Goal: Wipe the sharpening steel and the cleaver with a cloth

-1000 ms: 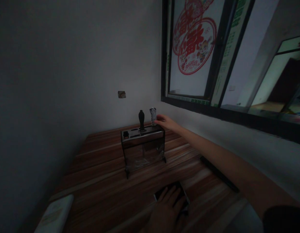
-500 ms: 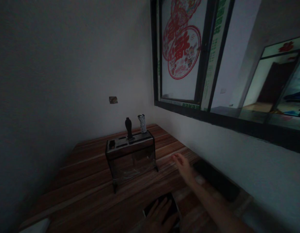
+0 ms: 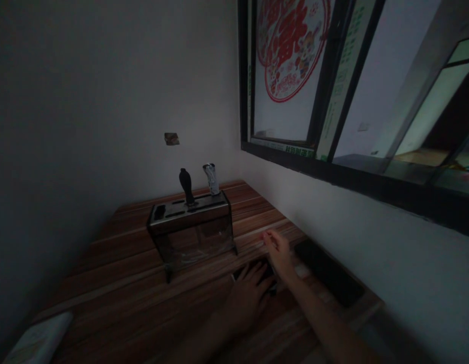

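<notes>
My left hand (image 3: 247, 296) lies with its fingers spread over a dark, flat, rectangular object (image 3: 263, 264) with a pale edge; its kind is hard to tell in the dim light. Just right of it, my right hand (image 3: 277, 247) is raised a little, fingers curled together, and whatever they may hold is too small to make out. Left of both hands stands a knife block (image 3: 191, 227) with see-through sides and a slotted top. A black-handled knife (image 3: 186, 186) and a silvery wrapped item (image 3: 212, 179) stick up from it.
A long black flat object (image 3: 329, 273) lies along the wall on the right. At the lower left corner is a white box-like item (image 3: 39, 338). The wood-grain table (image 3: 124, 268) meets walls behind and to the right, below a dark-framed window (image 3: 283, 156).
My left hand and the dark flat object have moved forward across the table, closer to the knife block and my right hand. The view has tilted down slightly.
</notes>
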`<state>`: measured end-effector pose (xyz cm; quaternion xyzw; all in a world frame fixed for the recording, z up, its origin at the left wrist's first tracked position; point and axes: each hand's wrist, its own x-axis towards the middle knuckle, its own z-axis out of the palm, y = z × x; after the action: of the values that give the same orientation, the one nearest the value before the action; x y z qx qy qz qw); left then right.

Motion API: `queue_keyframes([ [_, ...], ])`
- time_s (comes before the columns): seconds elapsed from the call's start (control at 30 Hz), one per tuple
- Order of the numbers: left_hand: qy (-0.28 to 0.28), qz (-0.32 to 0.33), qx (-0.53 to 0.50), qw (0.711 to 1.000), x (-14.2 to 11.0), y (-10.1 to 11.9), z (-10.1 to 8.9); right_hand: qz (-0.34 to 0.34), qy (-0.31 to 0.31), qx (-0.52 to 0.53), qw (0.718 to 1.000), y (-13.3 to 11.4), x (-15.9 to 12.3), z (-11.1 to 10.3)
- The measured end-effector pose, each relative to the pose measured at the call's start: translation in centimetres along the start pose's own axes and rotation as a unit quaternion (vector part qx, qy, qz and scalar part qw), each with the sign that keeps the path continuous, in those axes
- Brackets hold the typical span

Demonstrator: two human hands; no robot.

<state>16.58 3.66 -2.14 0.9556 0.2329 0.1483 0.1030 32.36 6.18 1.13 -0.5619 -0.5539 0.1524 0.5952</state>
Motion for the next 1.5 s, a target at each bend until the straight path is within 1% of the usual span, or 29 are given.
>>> queue_keyframes([
  [0.13,0.002,0.021,0.0,1.0,3.2,-0.1,0.7,0.008,0.021,0.016,1.0,-0.2,0.5,-0.7],
  [0.23,-0.002,0.025,0.008,1.0,4.5,-0.2,1.3,0.014,0.039,0.029,0.999,-0.1,0.8,-1.1],
  [0.37,-0.008,0.029,0.018,0.999,4.8,-0.3,1.8,0.023,0.067,0.044,0.996,0.2,1.4,-1.7],
  [0.5,-0.023,0.032,0.011,0.999,4.7,-0.4,1.8,0.037,0.082,0.065,0.994,1.0,2.1,-2.4],
  [0.57,-0.026,0.036,-0.002,0.999,4.8,-0.1,1.5,0.048,0.073,0.079,0.993,1.4,2.4,-2.6],
  [0.67,-0.001,0.032,-0.017,0.999,4.8,0.3,0.2,0.065,0.038,0.102,0.992,2.1,2.5,-2.4],
  [0.73,0.033,0.032,-0.015,0.999,4.1,0.4,-1.4,0.075,0.015,0.111,0.991,2.5,2.5,-2.1],
  [0.8,0.081,0.04,0.002,0.996,2.5,-0.1,-3.6,0.082,-0.002,0.118,0.99,2.8,2.4,-1.8],
  [0.87,0.154,0.047,0.036,0.986,0.0,-1.1,-6.1,0.086,-0.017,0.126,0.988,3.0,2.2,-1.5],
  [0.9,0.208,0.047,0.056,0.975,-1.4,-1.9,-7.5,0.087,-0.024,0.131,0.987,2.9,2.2,-1.2],
  [0.93,0.26,0.04,0.076,0.962,-3.0,-2.7,-8.8,0.087,-0.033,0.135,0.986,2.9,2.2,-0.9],
  [0.97,0.312,0.018,0.093,0.945,-4.5,-3.6,-10.2,0.085,-0.043,0.139,0.986,2.7,2.1,-0.6],
  [1.03,0.427,-0.034,0.111,0.897,-7.1,-5.7,-12.5,0.075,-0.065,0.147,0.984,2.1,2.3,0.3],
  [1.1,0.502,-0.12,0.074,0.853,-9.0,-8.1,-14.1,0.055,-0.09,0.156,0.982,1.2,2.9,1.4],
  [1.13,0.517,-0.149,0.044,0.842,-9.6,-9.3,-14.6,0.043,-0.104,0.162,0.98,0.8,3.4,2.0],
  [1.17,0.518,-0.175,0.001,0.838,-10.1,-10.5,-14.8,0.033,-0.118,0.167,0.978,0.4,4.0,2.6],
  [1.2,0.504,-0.194,-0.048,0.84,-10.4,-11.7,-14.9,0.023,-0.135,0.173,0.975,0.0,4.6,3.3],
  [1.27,0.442,-0.225,-0.153,0.855,-10.7,-13.8,-14.7,0.009,-0.169,0.184,0.968,-0.7,6.2,4.4],
  [1.3,0.418,-0.238,-0.2,0.854,-10.7,-14.5,-14.5,0.005,-0.188,0.188,0.964,-0.9,6.9,4.9],
  [1.4,0.36,-0.247,-0.307,0.846,-10.5,-16.0,-14.0,0.001,-0.253,0.201,0.946,-1.3,8.9,5.8],
  [1.5,0.323,-0.26,-0.352,0.839,-10.3,-16.5,-14.1,0.015,-0.315,0.215,0.924,-1.3,10.0,6.2],
])
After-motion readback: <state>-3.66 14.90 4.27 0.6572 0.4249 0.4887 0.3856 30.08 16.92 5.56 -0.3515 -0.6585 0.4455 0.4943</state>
